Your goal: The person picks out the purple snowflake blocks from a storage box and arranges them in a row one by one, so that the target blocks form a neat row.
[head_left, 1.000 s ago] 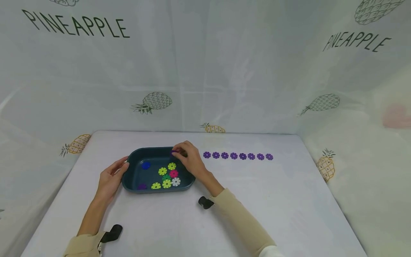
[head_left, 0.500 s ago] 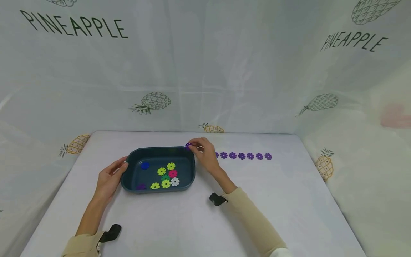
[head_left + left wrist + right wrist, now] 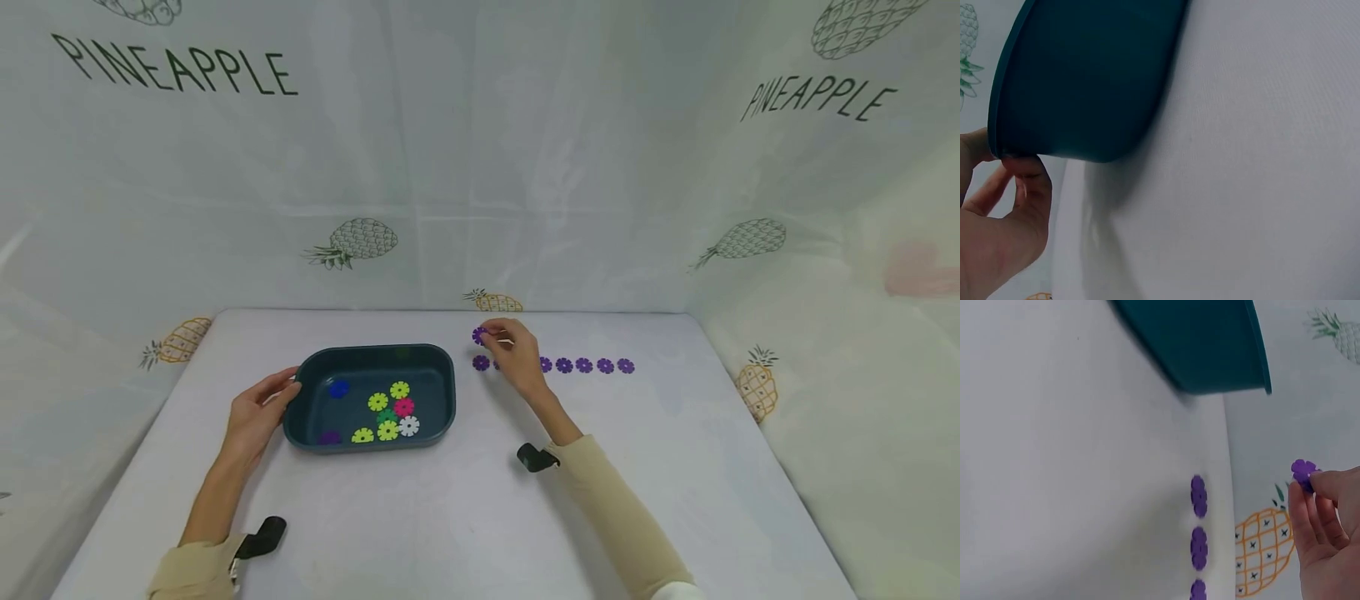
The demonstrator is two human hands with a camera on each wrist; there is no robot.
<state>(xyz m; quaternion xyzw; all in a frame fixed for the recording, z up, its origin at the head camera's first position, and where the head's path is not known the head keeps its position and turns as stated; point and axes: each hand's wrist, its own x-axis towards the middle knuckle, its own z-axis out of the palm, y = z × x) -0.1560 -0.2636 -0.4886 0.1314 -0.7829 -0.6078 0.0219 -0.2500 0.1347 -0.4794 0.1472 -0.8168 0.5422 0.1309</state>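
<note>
A purple flower-shaped disc point(image 3: 1303, 472) is pinched between thumb and fingers of my right hand point(image 3: 515, 352), held above the table near the left end of a row of like purple discs point(image 3: 584, 365). The hand hides part of that row. My left hand point(image 3: 256, 410) grips the left rim of a dark teal plastic tray point(image 3: 1085, 81), thumb on one side of the rim and fingers on the other. In the tray lie several flower discs: yellow ones point(image 3: 378, 402), a pink one point(image 3: 403, 407), a white one point(image 3: 408, 426), a green one point(image 3: 386, 416), a blue one point(image 3: 339, 388) and a purple one point(image 3: 330, 437).
A white-covered table point(image 3: 450, 517) carries everything. Behind and beside it hangs a pale curtain point(image 3: 570, 167) printed with pineapples. Each wrist bears a black camera, such as the one on the right wrist point(image 3: 537, 457).
My right hand has moved rightward out of the tray with the purple disc, past its right rim to over the row. My left hand has stayed on the tray.
</note>
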